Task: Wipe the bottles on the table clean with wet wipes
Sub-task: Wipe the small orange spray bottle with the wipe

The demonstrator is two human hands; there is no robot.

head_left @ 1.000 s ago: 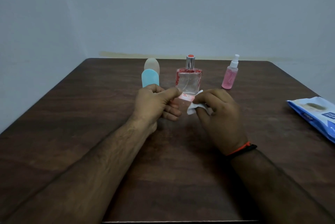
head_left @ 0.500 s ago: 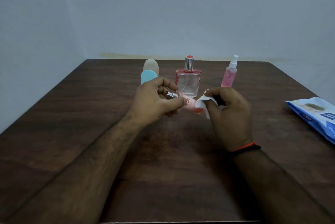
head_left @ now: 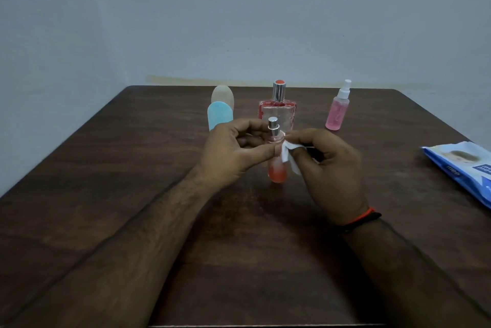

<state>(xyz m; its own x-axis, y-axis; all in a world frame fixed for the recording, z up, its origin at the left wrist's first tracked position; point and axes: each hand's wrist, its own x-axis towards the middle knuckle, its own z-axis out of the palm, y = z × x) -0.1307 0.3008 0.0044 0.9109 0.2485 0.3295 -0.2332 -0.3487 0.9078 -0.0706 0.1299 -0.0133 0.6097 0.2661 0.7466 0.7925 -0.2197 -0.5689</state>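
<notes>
A dark wooden counter carries everything. At its right edge lies a blue wet-wipe pack, partly cut off by the frame. Along the far edge stand a blue oval bottle with a beige bottle just behind it, a square perfume bottle with pink liquid, and a pink spray bottle. Over the counter's middle, the left hand has its grip pinched on a small red-bottomed bottle, upright with a silver sprayer. The right hand grip pinches a white wipe against the bottle's side.
</notes>
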